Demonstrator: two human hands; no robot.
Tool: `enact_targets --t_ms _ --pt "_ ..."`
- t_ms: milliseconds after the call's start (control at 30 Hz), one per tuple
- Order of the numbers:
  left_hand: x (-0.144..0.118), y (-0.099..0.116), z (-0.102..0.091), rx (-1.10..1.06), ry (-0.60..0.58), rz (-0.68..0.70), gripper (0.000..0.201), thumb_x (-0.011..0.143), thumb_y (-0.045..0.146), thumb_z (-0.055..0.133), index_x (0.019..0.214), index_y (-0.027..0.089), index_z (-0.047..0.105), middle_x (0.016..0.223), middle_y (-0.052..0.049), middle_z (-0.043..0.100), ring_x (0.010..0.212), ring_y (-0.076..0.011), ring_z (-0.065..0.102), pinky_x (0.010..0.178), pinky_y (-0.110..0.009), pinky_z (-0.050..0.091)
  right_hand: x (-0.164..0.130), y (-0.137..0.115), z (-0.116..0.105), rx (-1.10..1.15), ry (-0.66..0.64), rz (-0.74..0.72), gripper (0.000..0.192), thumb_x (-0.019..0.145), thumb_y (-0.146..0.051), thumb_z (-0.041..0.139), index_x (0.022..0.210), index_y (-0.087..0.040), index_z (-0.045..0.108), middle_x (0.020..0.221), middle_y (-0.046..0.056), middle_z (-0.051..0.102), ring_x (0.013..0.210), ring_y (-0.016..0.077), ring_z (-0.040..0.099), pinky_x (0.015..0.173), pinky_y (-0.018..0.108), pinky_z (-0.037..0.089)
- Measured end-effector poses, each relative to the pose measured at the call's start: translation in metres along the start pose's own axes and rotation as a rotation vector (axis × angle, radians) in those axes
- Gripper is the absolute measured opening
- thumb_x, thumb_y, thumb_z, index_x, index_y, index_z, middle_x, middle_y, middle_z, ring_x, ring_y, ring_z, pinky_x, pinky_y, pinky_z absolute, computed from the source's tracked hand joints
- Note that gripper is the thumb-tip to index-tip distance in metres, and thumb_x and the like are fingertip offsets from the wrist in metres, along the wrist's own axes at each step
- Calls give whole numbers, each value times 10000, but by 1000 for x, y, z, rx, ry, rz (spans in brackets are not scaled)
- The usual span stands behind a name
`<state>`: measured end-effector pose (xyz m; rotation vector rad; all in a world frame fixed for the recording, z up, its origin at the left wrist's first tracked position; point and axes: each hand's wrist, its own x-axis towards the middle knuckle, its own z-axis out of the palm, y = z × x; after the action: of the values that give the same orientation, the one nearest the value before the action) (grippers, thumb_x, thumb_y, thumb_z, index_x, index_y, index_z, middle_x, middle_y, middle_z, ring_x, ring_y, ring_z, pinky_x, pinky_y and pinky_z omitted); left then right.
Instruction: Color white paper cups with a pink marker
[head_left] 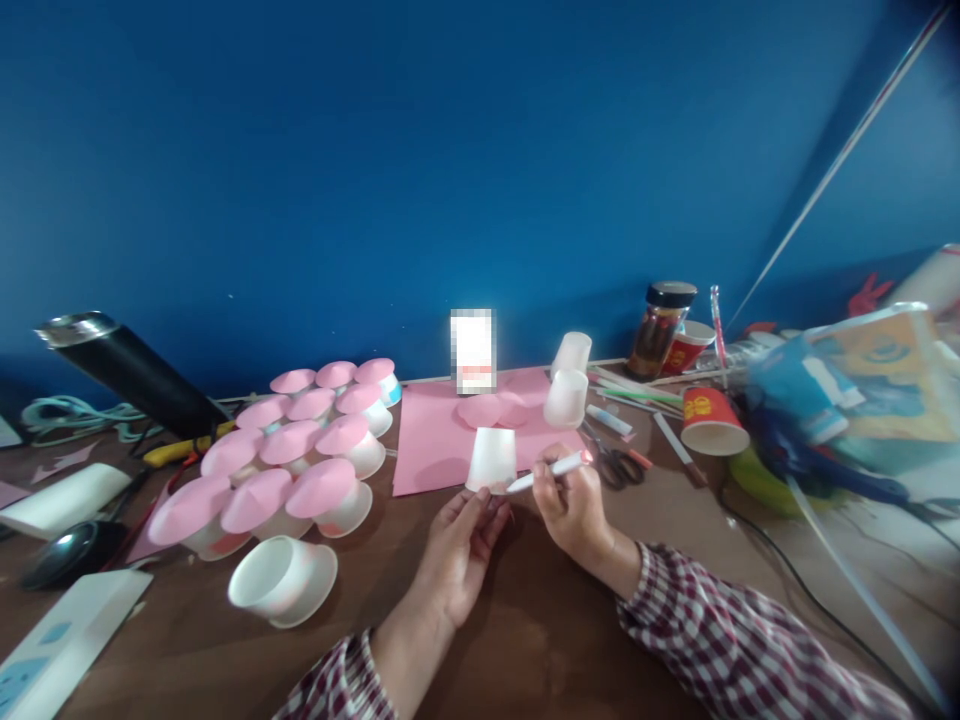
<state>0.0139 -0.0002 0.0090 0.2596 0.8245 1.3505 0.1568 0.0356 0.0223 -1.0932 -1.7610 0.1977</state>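
Observation:
My left hand (pixel 459 555) pinches the lower rim of a white paper cup (pixel 493 455), which stands upside down at the front edge of a pink paper sheet (pixel 424 440). Between the fingers of my right hand (pixel 579 510) is a white marker (pixel 553 469) with a red end. Its tip points left, close to the cup's rim; whether it touches I cannot tell. Pink paper cones (pixel 480 411) lie on the sheet behind the cup. Two more white cups (pixel 565 402) are at the sheet's right side.
On the left, several cups carry pink cone tops (pixel 259 500); one bare cup (pixel 282 580) stands in front. Scissors (pixel 619 465), a loose marker (pixel 609 420) and a red cup (pixel 709 420) are at right. A black bottle (pixel 135 375) leans at far left, near a power strip (pixel 71 640).

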Motion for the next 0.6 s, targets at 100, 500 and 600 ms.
enact_targets --t_ms 100,500,600 --pt "0 0 1 8 -2 8 105 694 161 732 732 103 653 776 -50 681 758 -112 644 807 -235 538 0 -1 0 11 -2 -9 131 882 -206 444 754 -196 471 551 -23 499 464 122 488 488 234 383" --pt "0 -1 1 29 -11 -5 127 686 170 740 661 97 640 703 -38 653 716 -100 631 784 -223 540 -1 2 2 -19 20 -26 120 884 -213 448 767 -195 471 591 -12 533 504 126 514 522 232 396" --pt "0 -2 1 31 -20 -1 127 692 174 736 670 92 641 739 -55 664 739 -111 635 795 -240 540 -1 4 2 -25 32 7 124 885 -228 448 769 -193 475 581 -16 528 498 126 513 517 232 390"
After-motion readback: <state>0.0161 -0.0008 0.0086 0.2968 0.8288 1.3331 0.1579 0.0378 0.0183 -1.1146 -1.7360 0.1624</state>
